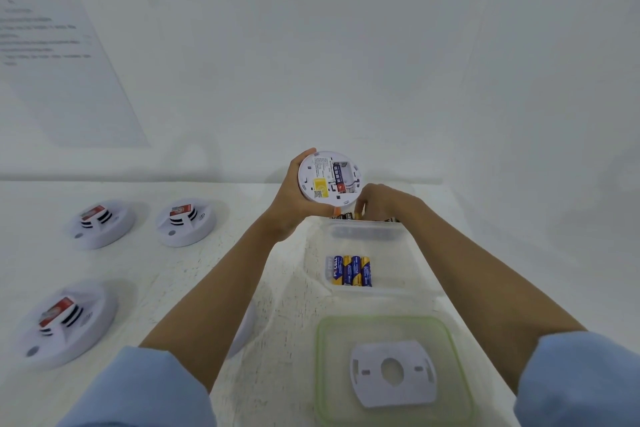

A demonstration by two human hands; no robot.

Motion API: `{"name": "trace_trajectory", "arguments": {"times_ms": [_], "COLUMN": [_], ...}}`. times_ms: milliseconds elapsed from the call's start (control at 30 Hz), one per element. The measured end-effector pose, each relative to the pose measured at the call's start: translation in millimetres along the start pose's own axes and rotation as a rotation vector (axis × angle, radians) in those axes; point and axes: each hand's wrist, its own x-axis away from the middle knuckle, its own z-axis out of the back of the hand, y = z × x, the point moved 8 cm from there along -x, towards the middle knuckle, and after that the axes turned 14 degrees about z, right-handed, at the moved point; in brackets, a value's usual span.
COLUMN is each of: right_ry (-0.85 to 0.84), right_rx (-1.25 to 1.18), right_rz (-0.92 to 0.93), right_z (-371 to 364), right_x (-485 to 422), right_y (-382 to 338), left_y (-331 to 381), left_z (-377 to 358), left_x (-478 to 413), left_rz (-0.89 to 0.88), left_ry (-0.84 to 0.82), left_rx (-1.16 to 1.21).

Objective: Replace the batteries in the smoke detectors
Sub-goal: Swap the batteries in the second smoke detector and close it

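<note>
My left hand (294,199) grips a round white smoke detector (329,177) held up above the table, its back facing me. The battery bay is uncovered and one dark battery lies in it. My right hand (379,201) reaches into the far container (391,218) just below the detector, fingers curled down among dark batteries (341,216); whether it holds one is hidden. A nearer clear container (388,288) holds several blue-and-yellow batteries (349,270).
Three white smoke detectors (102,224) (185,221) (65,322) lie on the white table at the left. A green-rimmed lid (325,374) near me carries a white mounting plate (393,371). Another white disc (246,326) peeks out under my left forearm. A white wall stands behind.
</note>
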Motion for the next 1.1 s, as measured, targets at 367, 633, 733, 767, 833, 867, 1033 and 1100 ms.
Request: {"name": "trace_trajectory", "arguments": {"times_ms": [367,633,733,767,833,867,1033,1100], "right_ry": [0.897,0.783,0.732,0.703,0.703,0.728,0.735,0.701], "right_rx": [-0.626,-0.291,-0.366,-0.422,-0.458,-0.443,-0.186,-0.142], "right_rz": [0.189,0.418,0.388,0.368,0.345,0.341,0.328,0.322], "right_z": [92.1,79.6,69.9,64.7,58.0,57.4,54.7,51.7], "right_x": [63.2,79.7,83.9,84.9,90.1,93.6,111.8,117.2], "right_y": [-11.8,-64.7,-63.8,-64.3,-67.8,-69.2,-84.4,-90.5], "left_y": [4.8,12.2,14.7,16.0,18.9,20.6,27.1,27.2], "left_z": [0.6,-10.0,-8.7,-8.5,-10.3,-12.3,-21.6,-23.3], "left_x": [11.1,26.4,34.4,36.9,42.7,45.9,60.9,66.9], "left_rz": [-0.019,-0.041,-0.047,-0.05,-0.057,-0.063,-0.082,-0.078], "left_ry": [-0.014,-0.037,-0.045,-0.044,-0.03,-0.028,-0.046,-0.058], "left_rx": [0.017,0.013,0.044,0.052,0.047,0.045,0.082,0.096]}}
